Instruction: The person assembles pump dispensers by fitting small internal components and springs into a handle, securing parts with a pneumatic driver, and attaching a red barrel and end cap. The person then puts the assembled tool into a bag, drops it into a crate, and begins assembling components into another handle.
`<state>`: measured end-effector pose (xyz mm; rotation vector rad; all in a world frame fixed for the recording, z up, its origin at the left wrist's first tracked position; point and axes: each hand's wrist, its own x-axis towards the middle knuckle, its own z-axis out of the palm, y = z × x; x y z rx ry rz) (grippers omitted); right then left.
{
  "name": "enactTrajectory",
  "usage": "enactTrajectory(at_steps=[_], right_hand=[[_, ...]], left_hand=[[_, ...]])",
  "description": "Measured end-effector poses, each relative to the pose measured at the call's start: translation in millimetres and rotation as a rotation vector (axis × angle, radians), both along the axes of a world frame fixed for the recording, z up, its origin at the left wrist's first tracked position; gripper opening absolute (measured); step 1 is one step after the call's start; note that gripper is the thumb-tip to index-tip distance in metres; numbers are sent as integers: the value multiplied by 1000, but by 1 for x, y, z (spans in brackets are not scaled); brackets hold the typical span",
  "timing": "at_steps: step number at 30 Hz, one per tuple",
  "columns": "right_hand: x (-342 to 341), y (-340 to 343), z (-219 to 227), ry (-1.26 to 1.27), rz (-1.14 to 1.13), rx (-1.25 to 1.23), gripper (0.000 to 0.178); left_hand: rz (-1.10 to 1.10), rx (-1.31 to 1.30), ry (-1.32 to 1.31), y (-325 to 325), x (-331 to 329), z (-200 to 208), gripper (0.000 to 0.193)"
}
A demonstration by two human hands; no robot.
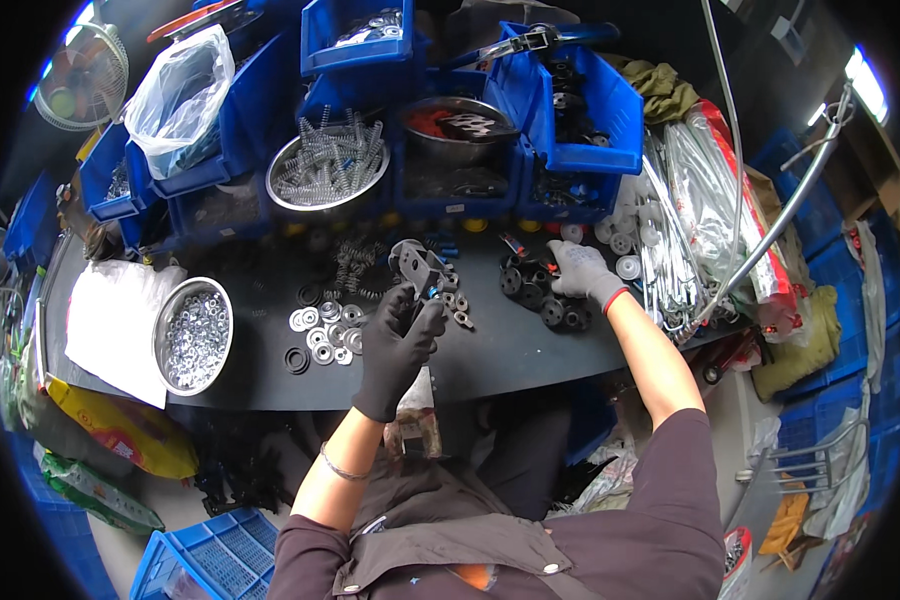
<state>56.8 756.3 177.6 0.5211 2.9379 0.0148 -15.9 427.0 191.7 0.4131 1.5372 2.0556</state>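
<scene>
My left hand [406, 335], in a black glove, is closed around a grey metal bracket-like part [420, 264] with a blue piece at its lower end, held above the table. My right hand [584, 272], in a light grey glove, reaches to the right, its fingers curled on one of the black round parts [552, 312] in a small pile; its fingertips are partly hidden. Small metal pieces [460, 310] lie just right of the left hand. To its left are flat silver washers [320, 335] and dark rings [296, 360]. Loose dark springs [355, 265] lie behind these.
A bowl of small metal nuts [195, 335] stands at the left beside a white sheet [115, 320]. Blue bins [595, 150] and a bowl of springs [328, 172] line the back. Long metal rods [670, 250] and a bent metal tube [785, 200] crowd the right side.
</scene>
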Motion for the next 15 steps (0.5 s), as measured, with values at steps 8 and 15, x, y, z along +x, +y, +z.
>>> enactTrajectory(at_steps=[8, 15], right_hand=[[8, 13, -7, 36, 130, 62, 60], [8, 9, -26, 394, 142, -20, 36]], left_hand=[[43, 12, 62, -3, 4, 1, 24], [30, 7, -9, -6, 12, 10, 24]])
